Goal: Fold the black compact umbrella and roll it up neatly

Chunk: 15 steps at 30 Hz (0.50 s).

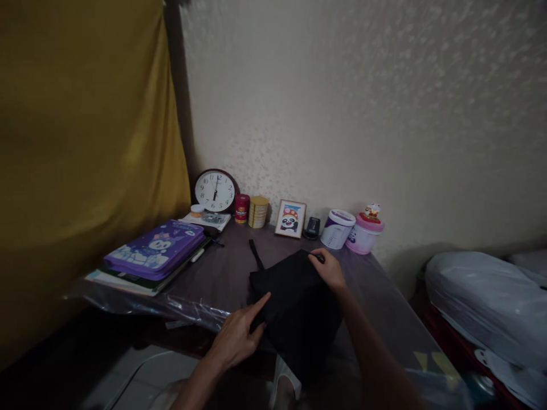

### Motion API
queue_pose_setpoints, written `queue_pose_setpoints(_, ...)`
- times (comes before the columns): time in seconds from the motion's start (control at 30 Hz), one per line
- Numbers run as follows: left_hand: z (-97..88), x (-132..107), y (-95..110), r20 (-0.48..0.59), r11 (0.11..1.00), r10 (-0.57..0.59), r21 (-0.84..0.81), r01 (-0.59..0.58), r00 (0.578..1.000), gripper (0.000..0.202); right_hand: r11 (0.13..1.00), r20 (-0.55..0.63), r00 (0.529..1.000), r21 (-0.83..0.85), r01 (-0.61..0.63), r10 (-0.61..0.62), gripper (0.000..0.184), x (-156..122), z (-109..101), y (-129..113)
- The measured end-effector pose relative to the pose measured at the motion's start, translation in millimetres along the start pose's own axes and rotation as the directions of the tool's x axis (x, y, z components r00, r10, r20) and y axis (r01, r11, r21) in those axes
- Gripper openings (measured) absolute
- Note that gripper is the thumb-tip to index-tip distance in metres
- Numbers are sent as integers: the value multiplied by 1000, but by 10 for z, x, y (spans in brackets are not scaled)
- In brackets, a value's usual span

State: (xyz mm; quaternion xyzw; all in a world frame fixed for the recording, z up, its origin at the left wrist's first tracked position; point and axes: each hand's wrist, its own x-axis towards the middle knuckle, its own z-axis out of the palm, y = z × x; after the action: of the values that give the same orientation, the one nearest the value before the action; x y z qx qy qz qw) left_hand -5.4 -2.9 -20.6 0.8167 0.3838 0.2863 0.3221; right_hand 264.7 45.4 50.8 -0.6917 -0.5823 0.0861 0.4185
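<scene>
A black piece of cloth (294, 302) with a narrow black strap (256, 254) at its far left corner hangs over the near side of the table; I cannot make out exactly what it is. My left hand (239, 336) holds its left edge, index finger stretched along the top of the fabric and thumb lower down. At the upper right corner, my right hand (329, 270) pinches the cloth's edge between thumb and fingers. The cloth's lower part merges with the dark below the table edge.
The dark table (231, 256) has a plastic cover. A purple case (156, 250) lies on papers at left. Along the wall stand a clock (216, 191), a red can (241, 209), a yellow tin (258, 212), a framed panda picture (290, 219) and tubs (337, 229).
</scene>
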Motion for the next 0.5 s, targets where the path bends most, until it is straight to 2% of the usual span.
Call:
queue_pose_setpoints(0.1,-22,10,12,8,998,-10,-54,10,1000,62,997,-48,998,55,-47,50,26,34,-38,68)
queue_pose_setpoints(0.23,-76,50,-9,-9,989,-70,-130,68,998,61,970,12,997,230,-81,80,27,48,-150,272)
queue_pose_setpoints(0.33,-115,85,-67,-36,978,-110,-180,102,993,60,938,167,986,339,-71,15,28,-5,-240,408)
queue_pose_setpoints(0.43,-149,110,-136,-61,966,-142,-226,125,988,60,928,365,923,371,-22,-124,40,-99,-308,436)
queue_pose_setpoints(0.5,-167,119,-173,-78,958,-163,-250,139,984,60,926,432,888,378,-19,-158,51,-155,-335,404)
